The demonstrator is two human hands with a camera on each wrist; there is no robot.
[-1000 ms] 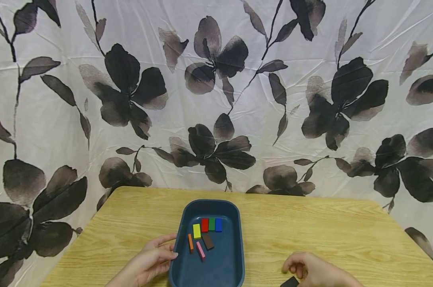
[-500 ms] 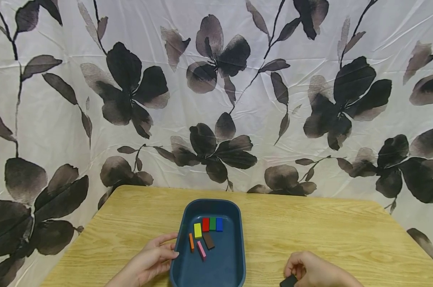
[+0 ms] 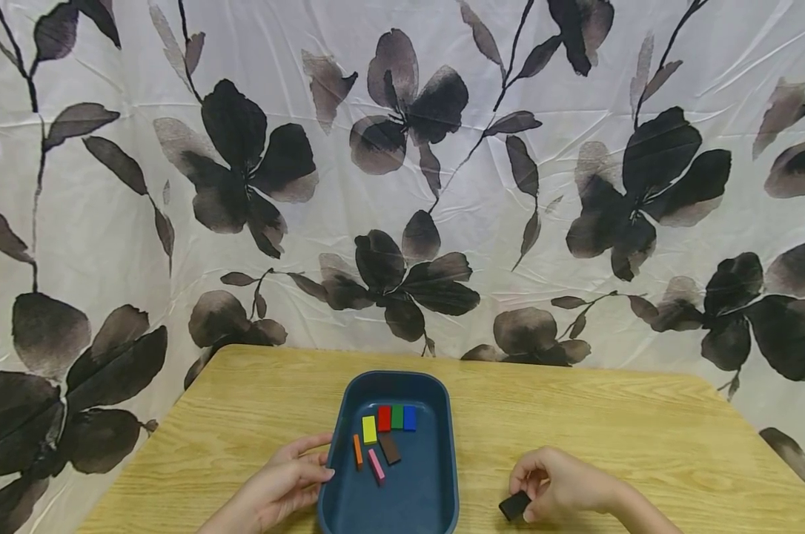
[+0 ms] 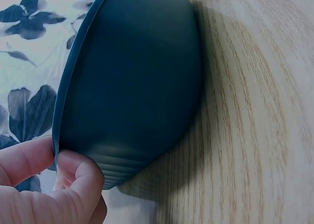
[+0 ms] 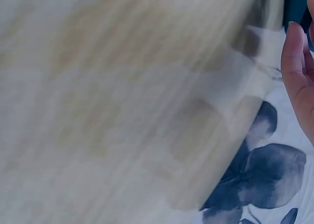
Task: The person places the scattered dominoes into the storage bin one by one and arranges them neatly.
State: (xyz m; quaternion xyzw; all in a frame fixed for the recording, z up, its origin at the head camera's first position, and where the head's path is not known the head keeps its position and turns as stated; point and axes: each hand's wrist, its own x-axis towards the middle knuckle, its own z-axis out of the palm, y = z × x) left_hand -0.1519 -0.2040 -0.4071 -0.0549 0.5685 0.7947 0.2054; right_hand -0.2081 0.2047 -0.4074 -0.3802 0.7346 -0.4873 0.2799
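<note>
A dark blue tray point(image 3: 419, 486) stands on the table with several small coloured blocks in its far half. My left hand point(image 3: 285, 478) holds its left rim; in the left wrist view, thumb and finger pinch the rim of the tray point(image 4: 132, 77). To the right of the tray, my right hand point(image 3: 565, 482) pinches a black block point(image 3: 514, 506) between thumb and fingers. At the right wrist view's edge, part of the right hand point(image 5: 299, 77) shows. Inside the tray, red point(image 3: 384, 418), green and blue blocks form a row, with yellow, orange, brown and pink blocks nearer.
The wooden table point(image 3: 616, 423) extends on both sides of the tray. Behind it hangs a white cloth point(image 3: 496, 185) printed with dark flowers.
My right hand has taken the black block between its fingers and brought it up and left, closer to the tray. My left hand still holds the tray's rim.
</note>
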